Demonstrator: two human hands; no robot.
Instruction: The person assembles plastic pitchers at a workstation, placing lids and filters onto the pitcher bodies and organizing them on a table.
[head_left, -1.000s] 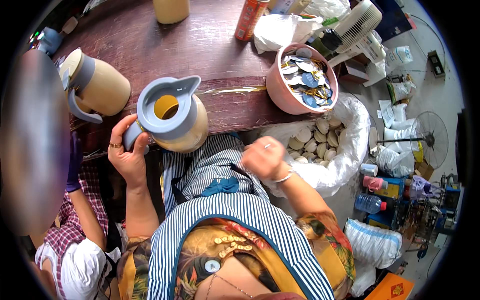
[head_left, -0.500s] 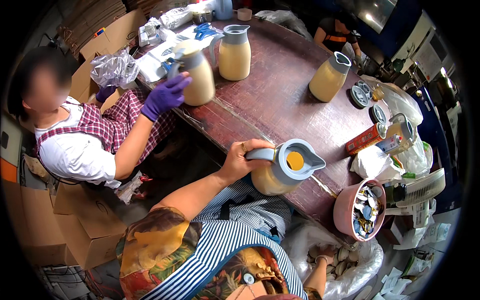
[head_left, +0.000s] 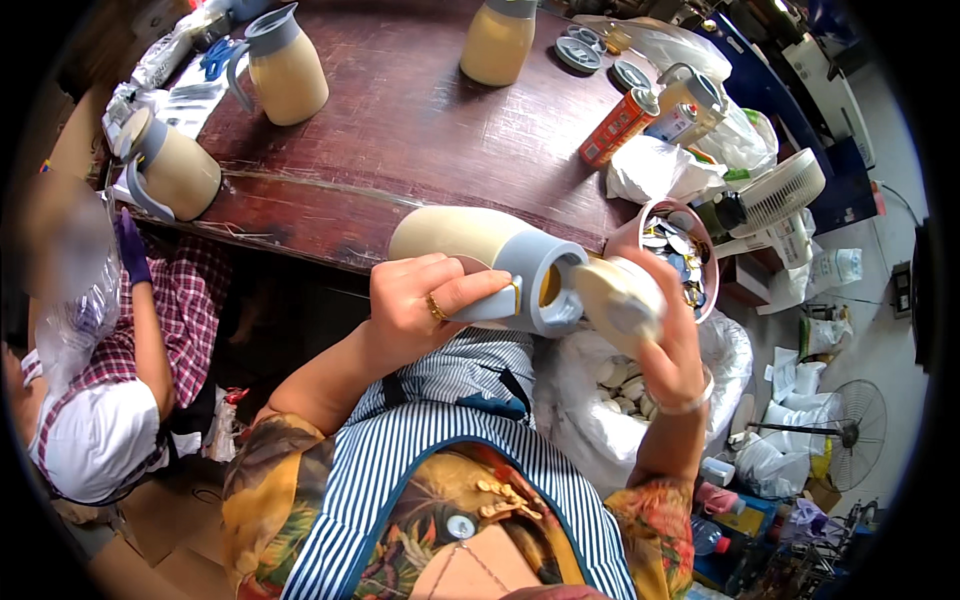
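Observation:
My left hand (head_left: 408,305) is closed round the grey handle of a cream vacuum jug (head_left: 455,232). The jug lies tilted on its side at the table's near edge, its grey-rimmed mouth facing right. Inside the opening a yellowish-brown surface shows. A round cream lid (head_left: 625,305), slightly blurred, is gripped by my right hand (head_left: 672,345) just right of that mouth. From this view I cannot tell whether lid and rim touch. Below my right hand, several similar cream lids (head_left: 622,385) lie in a clear plastic bag (head_left: 570,385).
On the dark red table (head_left: 400,120) stand more cream jugs, one (head_left: 290,75) at the far left. A spray can (head_left: 620,127) and white bag (head_left: 655,170) are at the right. A pink bucket (head_left: 622,238) holds small discs. A co-worker's purple-gloved hand (head_left: 130,245) is at left.
The jug has gone from upright to lying on its side. My right hand has risen from the bag with a lid. The co-worker's jug now stands on the table, released. My view has swung right.

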